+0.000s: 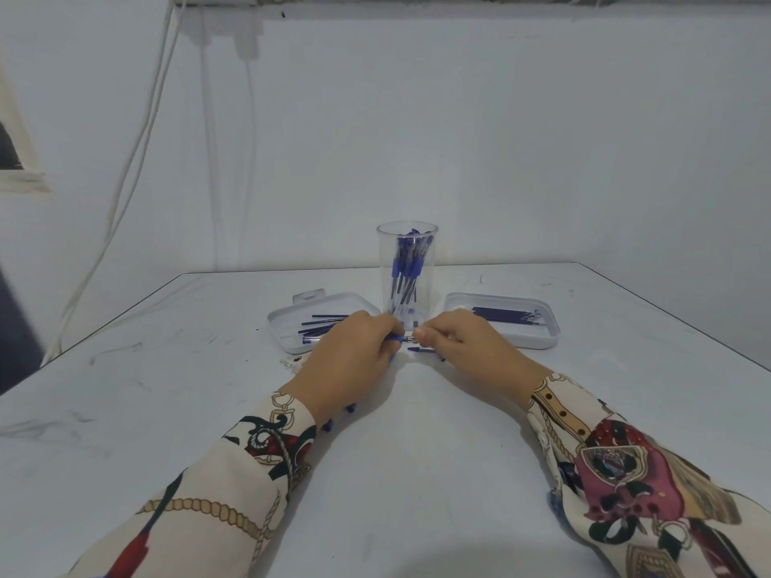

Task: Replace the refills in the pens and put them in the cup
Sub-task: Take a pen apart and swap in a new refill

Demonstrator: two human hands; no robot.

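A clear plastic cup point(406, 244) holding several blue pens stands at the middle of the table. Just in front of it, my left hand point(346, 365) grips a blue pen point(398, 339) by its grip end. My right hand point(457, 342) pinches the pen's other, clear part, so both hands meet at the pen. A blue pen cap point(418, 350) lies on the table below the hands. Small blue pieces point(350, 408) peek out from under my left palm.
A white tray point(288, 327) to the left of the cup holds loose dark refills and a pen. A second white tray point(546, 327) on the right holds a row of dark refills. White cables hang down the wall at far left. The table point(417, 473) is white and scuffed.
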